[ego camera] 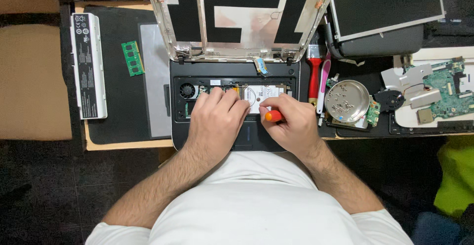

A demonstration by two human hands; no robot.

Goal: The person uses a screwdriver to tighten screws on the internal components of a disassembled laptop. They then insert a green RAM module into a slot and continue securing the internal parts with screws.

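Two bare hands down on the black laptop base with its keyboard deck removed point(207, 144), lying flat at the near edge of the wooden desk point(123, 145). Left hand point(216, 118) spread flat, fingers together, pressing on the exposed internals just left of the silver hard drive point(257, 96); nothing gripped. Right hand point(291, 121) closed around the orange-handled screwdriver point(273, 115), tip aimed left toward the drive; tip itself hidden behind fingers.

Handling call on the drive: rigid metal slab, light, shock-sensitive, likely slippery on the flat face. Best taken by the long side edges, not the top or the connector end. Screwdriver: stiff, light, rubbery handle, small tip prone to slipping out of tiny screw heads. Base looks stiff but plastic, with thin ribbon cables point(260, 66) near the hinge that would tear easily.

Further out: round black cooling fan point(187, 90) in the base's left corner. Right of the base, red-handled brush point(314, 77), pink plastic pry tool point(323, 84), round metal dish of small screws point(347, 101), green motherboard with metal heatsink point(434, 94). Left, green memory stick point(132, 57) on a black mat point(111, 102), white rectangular battery pack point(89, 65). Beyond, stripped silver lid shell point(237, 18) standing open on its hinges, loose dark display panel point(387, 3) top right.
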